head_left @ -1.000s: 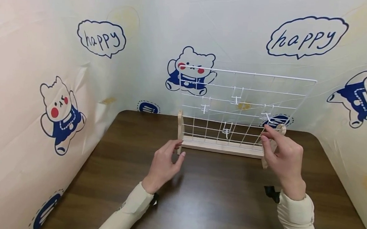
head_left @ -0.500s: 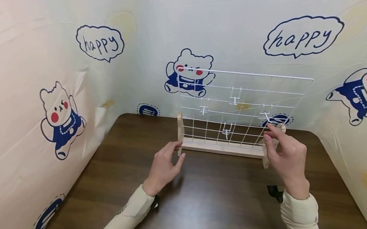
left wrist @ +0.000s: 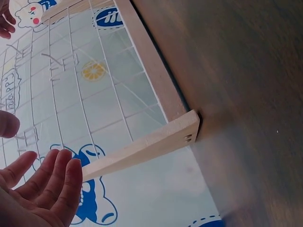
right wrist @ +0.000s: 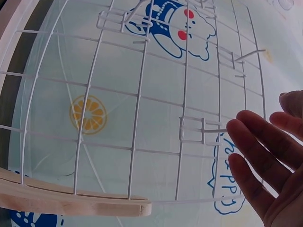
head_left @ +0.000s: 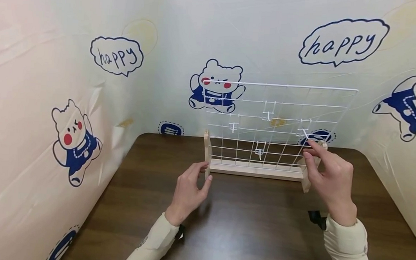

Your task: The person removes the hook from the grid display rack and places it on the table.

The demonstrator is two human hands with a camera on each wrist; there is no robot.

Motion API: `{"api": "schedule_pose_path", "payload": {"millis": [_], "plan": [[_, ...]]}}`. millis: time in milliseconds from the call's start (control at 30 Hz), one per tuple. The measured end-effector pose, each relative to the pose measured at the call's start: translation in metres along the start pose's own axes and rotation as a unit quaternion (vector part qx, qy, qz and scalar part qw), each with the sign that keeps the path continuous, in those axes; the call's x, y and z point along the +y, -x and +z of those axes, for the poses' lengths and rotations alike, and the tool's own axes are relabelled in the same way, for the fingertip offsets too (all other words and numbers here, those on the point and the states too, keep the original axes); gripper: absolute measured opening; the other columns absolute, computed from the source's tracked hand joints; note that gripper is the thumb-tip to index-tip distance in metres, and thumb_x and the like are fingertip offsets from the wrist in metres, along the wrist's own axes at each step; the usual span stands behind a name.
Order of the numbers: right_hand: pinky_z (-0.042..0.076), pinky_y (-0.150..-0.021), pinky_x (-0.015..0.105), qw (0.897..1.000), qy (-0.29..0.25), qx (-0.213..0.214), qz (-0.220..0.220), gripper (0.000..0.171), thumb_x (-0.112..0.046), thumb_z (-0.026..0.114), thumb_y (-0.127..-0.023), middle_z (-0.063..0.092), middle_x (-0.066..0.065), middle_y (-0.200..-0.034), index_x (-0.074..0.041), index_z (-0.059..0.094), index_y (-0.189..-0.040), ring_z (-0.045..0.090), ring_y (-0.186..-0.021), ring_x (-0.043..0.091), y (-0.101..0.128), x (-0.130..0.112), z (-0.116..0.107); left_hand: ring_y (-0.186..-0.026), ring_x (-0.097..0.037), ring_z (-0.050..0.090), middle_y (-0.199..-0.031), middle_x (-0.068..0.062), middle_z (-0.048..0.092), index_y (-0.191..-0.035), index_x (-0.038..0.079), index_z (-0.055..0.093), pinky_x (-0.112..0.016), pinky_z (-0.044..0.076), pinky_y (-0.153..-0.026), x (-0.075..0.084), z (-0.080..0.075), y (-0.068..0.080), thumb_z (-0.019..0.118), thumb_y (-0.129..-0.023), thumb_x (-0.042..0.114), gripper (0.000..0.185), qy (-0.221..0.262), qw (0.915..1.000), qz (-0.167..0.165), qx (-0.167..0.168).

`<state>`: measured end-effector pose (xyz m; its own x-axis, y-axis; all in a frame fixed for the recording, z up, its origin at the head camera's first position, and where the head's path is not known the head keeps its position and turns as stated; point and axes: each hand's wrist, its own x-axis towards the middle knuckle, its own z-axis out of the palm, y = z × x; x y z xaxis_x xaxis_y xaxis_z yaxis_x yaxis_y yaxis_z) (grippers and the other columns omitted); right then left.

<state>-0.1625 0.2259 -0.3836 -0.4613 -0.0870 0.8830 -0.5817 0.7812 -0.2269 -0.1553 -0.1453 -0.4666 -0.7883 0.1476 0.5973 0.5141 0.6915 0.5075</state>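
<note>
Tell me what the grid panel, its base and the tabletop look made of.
Grid panel: thin white-coated wire, likely metal; glossy uniform rods. Base: pale unfinished-looking wood; grain and screw holes show in the left wrist view. Tabletop: dark wood-grain surface, possibly laminate; slight sheen.

1 wire grid rack (head_left: pixel 286 110); 4 white hooks (head_left: pixel 268 116); 2 wooden end feet (head_left: pixel 206 153); 2 hands (head_left: pixel 188 190).
</note>
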Motion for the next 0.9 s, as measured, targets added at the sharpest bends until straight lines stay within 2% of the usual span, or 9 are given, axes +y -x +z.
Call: {"api": "schedule_pose_path", "payload": {"millis": [133,333,433,600,767,900], "plan": [[0.039,-0.048,0.028,1.0,-0.003,-0.002,-0.002,0.036,-0.012,0.073,-0.089,0.079,0.022,-0.089,-0.001,0.074,-0.123,0.061,-0.053,0.034,-0.002,0.002,0.001,-0.098,-0.028,0.075,-0.114,-0.01,0.073,-0.129,0.008,0.065,-0.041,0.065,-0.078,0.0,0.0,0.001,0.074,-0.095,0.02,0.037,0.005,1.0,-0.001,0.007],[0.035,-0.047,0.026,1.0,-0.003,0.0,0.006,0.037,-0.008,0.076,-0.086,0.079,0.023,-0.089,0.0,0.075,-0.122,0.056,-0.049,0.032,-0.003,0.003,0.003,-0.097,-0.021,0.074,-0.112,-0.007,0.073,-0.128,0.008,0.066,-0.036,0.065,-0.078,-0.001,-0.002,-0.004,0.075,-0.093,0.019,0.037,-0.002,0.9998,-0.001,0.022],[0.033,-0.047,0.024,1.0,-0.002,0.002,0.011,0.038,-0.006,0.077,-0.085,0.079,0.023,-0.089,-0.001,0.075,-0.122,0.054,-0.048,0.031,-0.003,0.004,0.003,-0.098,-0.022,0.075,-0.112,-0.008,0.073,-0.128,0.009,0.065,-0.035,0.065,-0.078,-0.001,-0.003,-0.007,0.075,-0.093,0.018,0.038,-0.003,0.9997,-0.003,0.022],[0.035,-0.047,0.025,1.0,0.0,0.001,0.015,0.038,-0.007,0.077,-0.085,0.079,0.022,-0.089,-0.002,0.075,-0.123,0.056,-0.049,0.032,-0.001,0.005,0.003,-0.098,-0.025,0.075,-0.112,-0.01,0.073,-0.129,0.009,0.065,-0.037,0.065,-0.078,-0.002,-0.005,-0.008,0.075,-0.093,0.016,0.038,-0.001,0.9995,-0.002,0.031],[0.038,-0.048,0.025,1.0,0.002,-0.002,0.016,0.039,-0.008,0.076,-0.085,0.079,0.022,-0.089,-0.002,0.074,-0.124,0.055,-0.049,0.032,0.0,0.005,0.002,-0.097,-0.021,0.074,-0.111,-0.008,0.073,-0.128,0.009,0.066,-0.036,0.065,-0.077,-0.003,-0.006,-0.009,0.074,-0.093,0.017,0.037,-0.007,0.9993,0.004,0.037],[0.039,-0.048,0.025,1.0,0.001,0.0,0.012,0.037,-0.011,0.075,-0.088,0.079,0.022,-0.089,-0.002,0.074,-0.124,0.054,-0.048,0.031,-0.001,0.007,0.002,-0.098,-0.022,0.075,-0.112,-0.009,0.073,-0.128,0.008,0.065,-0.036,0.065,-0.079,-0.002,-0.008,-0.013,0.074,-0.094,0.017,0.036,-0.005,0.9993,0.0,0.037]]}}
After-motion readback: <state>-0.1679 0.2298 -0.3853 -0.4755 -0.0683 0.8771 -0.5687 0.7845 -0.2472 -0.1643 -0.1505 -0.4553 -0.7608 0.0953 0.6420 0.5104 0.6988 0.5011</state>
